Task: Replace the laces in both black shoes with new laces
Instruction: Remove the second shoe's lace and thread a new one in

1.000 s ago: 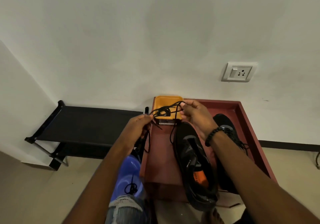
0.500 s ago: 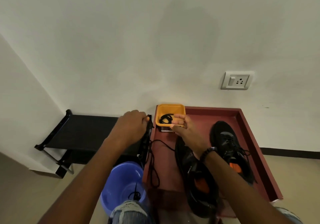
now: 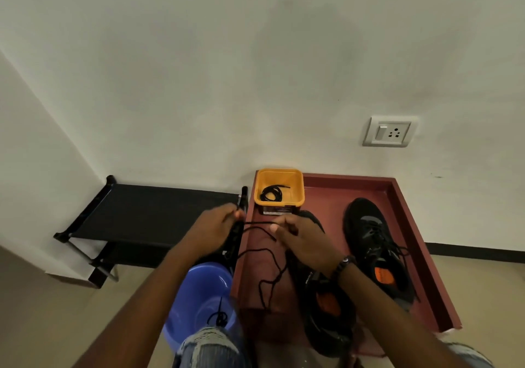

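One shoe [image 3: 321,305] half hidden under right hand [image 3: 301,242]

A black folding rack [image 3: 147,214] stands against the white wall [image 3: 255,69], which carries a switch-and-socket plate [image 3: 388,132] to its right.

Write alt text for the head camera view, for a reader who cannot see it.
A person's left hand and right hand pinch a black lace stretched between them over a dark red tray, beside an unlaced black shoe. A laced black shoe lies to its right; a yellow tub holds another coiled lace.
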Tool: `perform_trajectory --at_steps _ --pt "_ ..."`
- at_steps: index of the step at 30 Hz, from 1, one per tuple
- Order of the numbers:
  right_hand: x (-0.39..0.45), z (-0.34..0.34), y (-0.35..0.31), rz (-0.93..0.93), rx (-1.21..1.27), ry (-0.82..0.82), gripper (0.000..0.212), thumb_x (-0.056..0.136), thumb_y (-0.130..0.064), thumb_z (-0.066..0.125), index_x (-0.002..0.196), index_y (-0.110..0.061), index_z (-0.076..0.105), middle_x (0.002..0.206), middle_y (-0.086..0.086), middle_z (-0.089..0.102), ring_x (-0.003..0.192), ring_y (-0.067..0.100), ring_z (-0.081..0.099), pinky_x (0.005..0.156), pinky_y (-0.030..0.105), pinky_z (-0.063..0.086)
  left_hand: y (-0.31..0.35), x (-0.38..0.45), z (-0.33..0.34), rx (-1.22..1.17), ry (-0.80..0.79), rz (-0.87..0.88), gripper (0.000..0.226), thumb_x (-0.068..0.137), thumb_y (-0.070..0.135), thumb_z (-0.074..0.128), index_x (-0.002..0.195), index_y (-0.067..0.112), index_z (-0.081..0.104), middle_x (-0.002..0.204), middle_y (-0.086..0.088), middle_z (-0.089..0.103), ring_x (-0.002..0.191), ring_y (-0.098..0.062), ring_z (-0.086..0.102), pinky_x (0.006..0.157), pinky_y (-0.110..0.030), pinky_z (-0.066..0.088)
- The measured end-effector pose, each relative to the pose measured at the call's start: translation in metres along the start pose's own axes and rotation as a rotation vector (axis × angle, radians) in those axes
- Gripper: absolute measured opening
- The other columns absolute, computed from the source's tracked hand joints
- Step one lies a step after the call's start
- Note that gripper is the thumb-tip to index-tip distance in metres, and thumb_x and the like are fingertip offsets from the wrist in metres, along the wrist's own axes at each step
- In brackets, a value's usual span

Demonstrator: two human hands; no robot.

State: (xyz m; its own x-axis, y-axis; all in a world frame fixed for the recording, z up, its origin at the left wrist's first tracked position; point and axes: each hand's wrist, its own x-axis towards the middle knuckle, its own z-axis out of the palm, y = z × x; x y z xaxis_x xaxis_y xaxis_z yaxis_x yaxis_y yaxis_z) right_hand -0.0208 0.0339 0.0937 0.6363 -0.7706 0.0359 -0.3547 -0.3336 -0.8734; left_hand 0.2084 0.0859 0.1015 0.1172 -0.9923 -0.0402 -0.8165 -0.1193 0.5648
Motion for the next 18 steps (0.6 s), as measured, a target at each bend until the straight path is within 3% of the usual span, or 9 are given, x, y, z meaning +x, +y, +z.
perform_trajectory --at_steps 3,6,8,10,12,13,15,16,18 --pt "0.021 0.006 -0.012 -0.012 0.041 0.006 0.015 0.101 -0.028 0.054 0.097 -0.021 0.067 0.080 -0.002 0.071 0.068 -0.002 0.062 0.070 0.012 0.049 0.006 -0.022 0.024 -0.254 -0.207 -0.072 0.024 0.105 0.015 0.040 0.095 0.030 0.057 0.092 0.004 0.062 0.079 -0.009 0.060 0.074 -0.026 0.052" --pt "0.049 0.035 -0.021 0.062 0.114 -0.098 0.017 0.101 -0.026 0.055 0.102 -0.015 0.067 0.083 -0.004 0.070 0.077 0.006 0.066 0.079 0.027 0.055 0.028 -0.036 0.040 -0.951 -0.131 -0.265 0.027 0.103 0.005 0.040 0.107 0.023 0.061 0.100 -0.004 0.068 0.088 -0.013 0.065 0.078 -0.024 0.053" --pt "0.066 0.046 -0.022 0.082 0.059 -0.069 0.018 0.099 -0.028 0.056 0.103 -0.015 0.067 0.083 -0.007 0.068 0.082 0.009 0.065 0.081 0.033 0.054 0.026 -0.034 0.048 -1.126 -0.058 -0.339 0.028 0.102 0.006 0.040 0.116 0.017 0.062 0.105 -0.009 0.071 0.094 -0.019 0.068 0.081 -0.029 0.055" --pt "0.079 0.052 -0.007 0.067 -0.053 -0.038 0.015 0.097 -0.026 0.057 0.104 -0.015 0.065 0.092 -0.003 0.068 0.089 0.015 0.064 0.086 0.035 0.053 0.011 -0.032 0.054 -1.024 -0.027 -0.407 0.023 0.102 0.009 0.044 0.113 0.011 0.064 0.103 -0.014 0.069 0.089 -0.022 0.066 0.082 -0.034 0.053" --pt "0.088 0.058 0.023 0.071 -0.237 -0.129 0.027 0.090 -0.031 0.061 0.109 -0.013 0.062 0.106 0.003 0.066 0.098 0.021 0.061 0.092 0.044 0.052 -0.013 -0.029 0.062 -0.715 -0.004 -0.427 0.022 0.103 0.017 0.048 0.106 0.007 0.067 0.096 -0.016 0.067 0.081 -0.020 0.060 0.077 -0.034 0.048" --pt "0.090 0.062 0.038 0.105 -0.410 -0.247 0.043 0.087 -0.036 0.063 0.120 -0.011 0.057 0.122 0.005 0.060 0.110 0.024 0.055 0.099 0.048 0.048 -0.025 -0.028 0.065 -0.568 -0.002 -0.423 0.024 0.104 0.021 0.047 0.103 0.008 0.068 0.093 -0.014 0.068 0.079 -0.020 0.060 0.076 -0.034 0.047" --pt "0.084 0.076 0.071 0.214 -0.760 -0.442 0.085 0.083 -0.044 0.068 0.151 -0.013 0.028 0.155 0.012 0.030 0.141 0.034 0.027 0.117 0.050 0.028 -0.043 -0.031 0.070 -0.413 -0.015 -0.441 0.023 0.105 0.022 0.044 0.100 0.017 0.066 0.087 -0.007 0.066 0.081 -0.023 0.062 0.079 -0.036 0.049" --pt "0.080 0.082 0.085 0.259 -0.848 -0.463 0.100 0.080 -0.047 0.070 0.157 -0.019 0.011 0.161 0.015 0.015 0.147 0.036 0.014 0.121 0.050 0.019 -0.049 -0.032 0.074 -0.372 -0.026 -0.456 0.023 0.106 0.022 0.043 0.103 0.019 0.065 0.087 -0.004 0.065 0.082 -0.023 0.062 0.080 -0.036 0.050" --pt "0.071 0.092 0.097 0.281 -0.874 -0.429 0.112 0.078 -0.048 0.074 0.158 -0.022 0.000 0.162 0.018 0.008 0.149 0.039 0.010 0.123 0.047 0.014 -0.059 -0.034 0.083 -0.373 -0.050 -0.472 0.022 0.106 0.022 0.042 0.111 0.016 0.063 0.089 -0.002 0.063 0.083 -0.021 0.060 0.080 -0.034 0.049"
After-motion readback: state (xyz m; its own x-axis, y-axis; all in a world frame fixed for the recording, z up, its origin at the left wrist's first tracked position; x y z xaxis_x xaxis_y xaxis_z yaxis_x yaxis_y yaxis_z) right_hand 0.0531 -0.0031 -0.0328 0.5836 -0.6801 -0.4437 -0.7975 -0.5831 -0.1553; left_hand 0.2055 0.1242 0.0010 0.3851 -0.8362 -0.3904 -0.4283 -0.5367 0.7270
